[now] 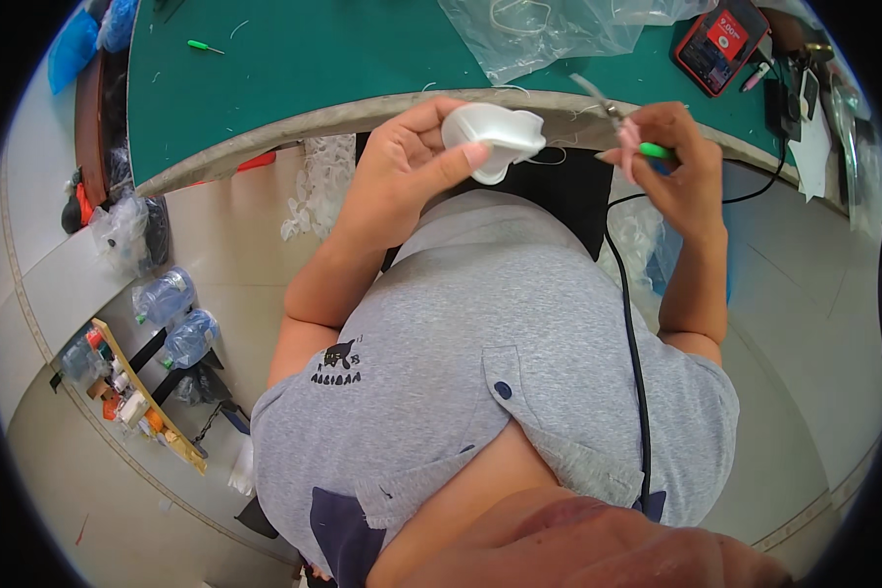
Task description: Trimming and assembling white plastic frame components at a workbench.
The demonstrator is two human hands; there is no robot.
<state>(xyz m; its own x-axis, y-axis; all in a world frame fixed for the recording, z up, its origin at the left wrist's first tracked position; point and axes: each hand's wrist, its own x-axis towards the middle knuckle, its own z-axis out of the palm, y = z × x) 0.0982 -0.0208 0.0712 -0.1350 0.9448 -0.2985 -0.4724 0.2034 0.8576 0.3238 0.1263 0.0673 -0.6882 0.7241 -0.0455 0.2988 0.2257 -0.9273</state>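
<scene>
My left hand point(402, 162) grips a small white moulded plastic part point(493, 137), thumb across its front, just below the table's edge. A thin white thread hangs off the part toward the right. My right hand point(671, 167) holds small snips with a green handle point(654, 150); their metal tip point(598, 98) points up and left, a short way right of the white part. Both hands are raised above my lap, close to the edge of the green table point(314, 69).
On the table lie clear plastic bags point(549, 29), a phone with a red screen point(720, 39), a pen point(758, 75) and a small green screwdriver point(204, 46). A black cable point(632, 333) runs down over my grey shirt. Water bottles point(171, 314) and clutter stand on the floor at left.
</scene>
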